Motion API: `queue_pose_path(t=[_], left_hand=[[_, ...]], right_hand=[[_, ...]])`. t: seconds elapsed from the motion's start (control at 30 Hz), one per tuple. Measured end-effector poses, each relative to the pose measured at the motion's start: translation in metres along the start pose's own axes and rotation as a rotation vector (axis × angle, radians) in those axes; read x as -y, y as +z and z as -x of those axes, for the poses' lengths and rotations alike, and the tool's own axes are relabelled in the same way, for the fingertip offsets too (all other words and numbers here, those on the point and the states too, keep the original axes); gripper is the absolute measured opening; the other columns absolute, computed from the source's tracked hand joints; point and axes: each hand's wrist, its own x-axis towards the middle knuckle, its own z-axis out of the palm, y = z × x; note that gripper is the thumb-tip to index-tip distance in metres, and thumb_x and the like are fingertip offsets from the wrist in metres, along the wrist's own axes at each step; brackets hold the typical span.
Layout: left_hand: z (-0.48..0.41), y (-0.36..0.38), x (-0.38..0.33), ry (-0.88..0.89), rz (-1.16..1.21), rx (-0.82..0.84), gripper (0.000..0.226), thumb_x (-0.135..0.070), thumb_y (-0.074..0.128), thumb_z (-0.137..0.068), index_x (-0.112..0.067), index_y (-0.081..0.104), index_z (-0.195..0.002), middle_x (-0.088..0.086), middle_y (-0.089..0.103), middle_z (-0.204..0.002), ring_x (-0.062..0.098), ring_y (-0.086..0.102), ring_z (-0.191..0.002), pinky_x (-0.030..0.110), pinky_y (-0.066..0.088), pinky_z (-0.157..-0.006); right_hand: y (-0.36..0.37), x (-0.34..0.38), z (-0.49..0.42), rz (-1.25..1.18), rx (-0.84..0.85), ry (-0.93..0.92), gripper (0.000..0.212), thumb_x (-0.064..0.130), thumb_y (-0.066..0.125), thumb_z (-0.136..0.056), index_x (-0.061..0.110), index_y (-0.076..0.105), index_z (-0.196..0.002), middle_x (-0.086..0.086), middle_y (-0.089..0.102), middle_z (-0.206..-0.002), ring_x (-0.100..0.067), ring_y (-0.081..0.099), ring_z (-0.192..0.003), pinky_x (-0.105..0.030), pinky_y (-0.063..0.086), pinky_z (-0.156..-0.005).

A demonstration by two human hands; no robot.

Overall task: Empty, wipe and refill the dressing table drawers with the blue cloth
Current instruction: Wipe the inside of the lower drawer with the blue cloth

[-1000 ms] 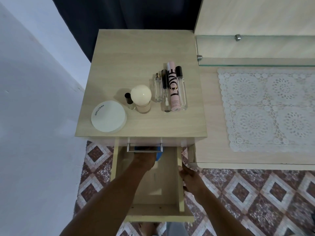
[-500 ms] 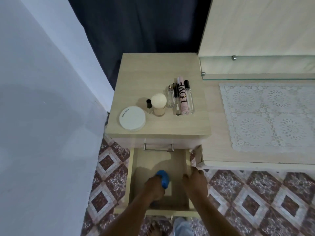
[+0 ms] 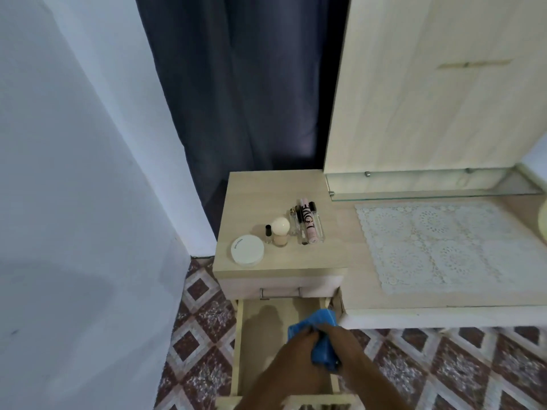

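Note:
The blue cloth (image 3: 318, 335) is bunched between both my hands above the open lower drawer (image 3: 260, 329) of the dressing table. My left hand (image 3: 296, 347) grips its left side and my right hand (image 3: 343, 344) holds its right side. The drawer's pale wooden bottom is bare where it shows. Above it, the upper drawer (image 3: 281, 284) with a metal handle is closed. On the cabinet top (image 3: 266, 196) stand a round white compact (image 3: 247, 249), a small dark-capped bottle (image 3: 268, 234), a round-topped cream bottle (image 3: 280, 232) and several slim tubes and bottles (image 3: 307, 224).
A white lace mat (image 3: 444, 247) covers the lower table surface at right, under a glass shelf (image 3: 429, 190). A white wall stands at left, a dark curtain (image 3: 236, 99) behind. The floor has patterned tiles (image 3: 201, 335).
My left hand pulled the cloth from the back of the drawer toward the front. My right hand left the drawer's side and joined the cloth. My head rose and pulled back.

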Motion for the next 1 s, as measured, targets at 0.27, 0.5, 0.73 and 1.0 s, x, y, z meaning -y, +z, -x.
queue_pose_path(t=[0.27, 0.5, 0.73, 1.0], left_hand=[[0.018, -0.02, -0.03, 0.143, 0.113, -0.177, 0.036, -0.044, 0.072, -0.073, -0.043, 0.049, -0.101, -0.006, 0.052, -0.122, 0.007, 0.058, -0.106, 0.025, 0.05, -0.092], [0.001, -0.025, -0.08, 0.134, 0.278, -0.071, 0.075, -0.041, 0.076, -0.067, -0.032, 0.043, -0.133, -0.011, 0.056, -0.114, 0.008, 0.063, -0.101, 0.03, 0.056, -0.086], [-0.034, -0.04, -0.141, 0.279, 0.163, -0.193, 0.064, -0.02, 0.069, -0.085, -0.031, 0.036, -0.139, -0.005, 0.05, -0.125, 0.007, 0.055, -0.104, 0.014, 0.051, -0.074], [-0.108, -0.06, -0.206, 0.26, 0.104, -0.4, 0.042, -0.021, 0.061, -0.09, -0.025, 0.047, -0.129, -0.006, 0.053, -0.125, 0.008, 0.055, -0.103, 0.018, 0.048, -0.08]], right_hand=[[-0.043, 0.04, 0.055, -0.308, 0.228, -0.138, 0.034, 0.009, 0.058, -0.076, -0.007, 0.059, -0.106, -0.027, 0.069, -0.086, -0.039, 0.066, -0.071, -0.044, 0.051, -0.069], [-0.061, 0.083, 0.067, -0.406, 0.255, -0.255, 0.049, 0.013, 0.061, -0.077, -0.006, 0.054, -0.121, -0.031, 0.066, -0.104, -0.043, 0.065, -0.084, -0.049, 0.055, -0.072], [-0.068, 0.146, 0.055, -0.358, 0.239, -0.452, 0.028, 0.011, 0.057, -0.088, 0.002, 0.057, -0.115, -0.024, 0.07, -0.104, -0.039, 0.067, -0.09, -0.042, 0.057, -0.066], [-0.071, 0.232, 0.015, -0.247, 0.128, -0.617, 0.033, 0.005, 0.062, -0.078, -0.003, 0.056, -0.109, -0.024, 0.062, -0.105, -0.034, 0.064, -0.092, -0.04, 0.055, -0.072]])
